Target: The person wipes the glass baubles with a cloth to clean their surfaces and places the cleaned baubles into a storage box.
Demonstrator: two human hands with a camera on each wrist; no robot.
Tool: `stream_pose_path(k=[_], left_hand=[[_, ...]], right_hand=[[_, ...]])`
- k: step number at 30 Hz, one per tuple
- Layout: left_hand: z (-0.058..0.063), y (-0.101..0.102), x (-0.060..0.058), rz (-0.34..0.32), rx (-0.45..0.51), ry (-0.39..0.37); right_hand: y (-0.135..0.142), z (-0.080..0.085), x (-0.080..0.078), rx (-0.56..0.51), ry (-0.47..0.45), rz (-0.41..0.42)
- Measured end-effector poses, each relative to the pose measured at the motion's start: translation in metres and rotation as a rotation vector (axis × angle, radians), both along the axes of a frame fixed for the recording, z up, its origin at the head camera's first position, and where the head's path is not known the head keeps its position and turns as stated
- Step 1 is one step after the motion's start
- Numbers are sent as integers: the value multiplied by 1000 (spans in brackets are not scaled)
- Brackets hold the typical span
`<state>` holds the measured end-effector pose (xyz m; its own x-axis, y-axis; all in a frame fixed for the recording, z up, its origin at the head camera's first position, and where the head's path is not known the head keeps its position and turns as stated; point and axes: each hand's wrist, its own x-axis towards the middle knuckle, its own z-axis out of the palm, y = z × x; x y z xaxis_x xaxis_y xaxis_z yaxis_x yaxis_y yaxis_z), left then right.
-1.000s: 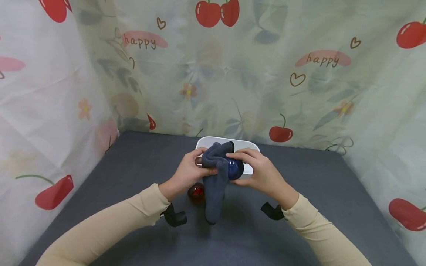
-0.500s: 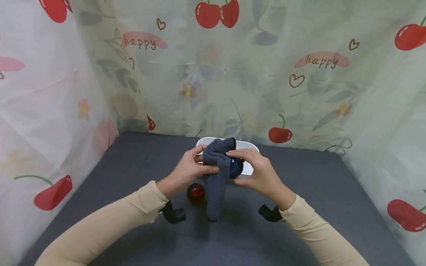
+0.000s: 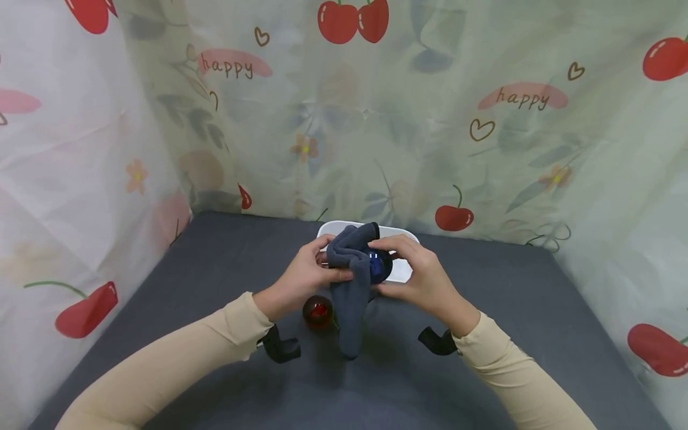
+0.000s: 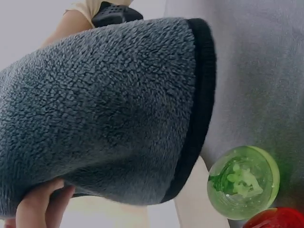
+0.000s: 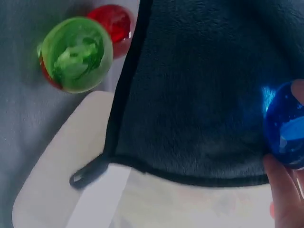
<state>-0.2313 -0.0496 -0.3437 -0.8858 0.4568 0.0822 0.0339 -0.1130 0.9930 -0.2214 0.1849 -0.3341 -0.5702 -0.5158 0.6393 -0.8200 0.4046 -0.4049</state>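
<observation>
A dark grey plush towel [image 3: 352,313] with a black edge hangs from my left hand [image 3: 307,272], whose fingers and thumb pinch its folded upper part. Against the towel's right side rests a shiny see-through blue ball [image 3: 380,267]. My right hand [image 3: 424,272] holds that ball between thumb and fingers; the towel hides part of it. In the right wrist view, the ball [image 5: 287,128] touches the cloth at the frame's edge. A loop sticks out from one towel corner in that view.
On the dark table, a red ball [image 3: 318,312] lies below my left hand. Beside it is a clear green ball [image 4: 244,183], mostly hidden by the towel in the head view. Behind the hands stands a white tray [image 3: 335,227]. Patterned curtains [image 3: 365,155] enclose the table.
The towel's hanging end has swung slightly to the right. The blue ball and right fingers have shifted a little upward against the cloth. Both hands keep their holds.
</observation>
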Motion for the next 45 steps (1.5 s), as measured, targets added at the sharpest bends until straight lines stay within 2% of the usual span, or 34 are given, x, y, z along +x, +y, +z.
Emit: stream_pose_path(k=[3,5,8,10,14,18,22,26,29,34,37,42,43,45], left_hand=[[3,2,0,-7,-7,2],[3,3,0,17,-23,22],[3,2,0,49,-38,43],[3,2,1,43,-35,33],[6,3,1,-23,-30,25],[9,2,1,-14,-22,30],[8,0,0,1,1,14],[5,0,1,-54,-22,-5],[4,1,1,-54,-32,14],[4,1,2,11,-8,34],[3,2,2,0,0,11],[-1,3,1,-9,-13,-18],[-3,2,1,-12,-17,-18],[-5,2,1,-18,-25,-10]], right_hand=[[0,-1,1,-19,-120,17],[1,1,1,36,-102,-18],[4,4,0,109,3,-49],[6,3,-1,100,48,-33],[6,-3,-2,13,-27,45],[4,-3,-2,-10,-70,73],[3,0,-2,50,35,25],[3,-2,-2,57,107,9],[2,-7,-2,-1,56,32],[3,-9,-2,-62,-38,15],[1,-5,-1,5,-1,-33],[-4,3,0,181,187,-145],[-4,3,0,190,190,-148],[-3,2,1,184,140,-135]])
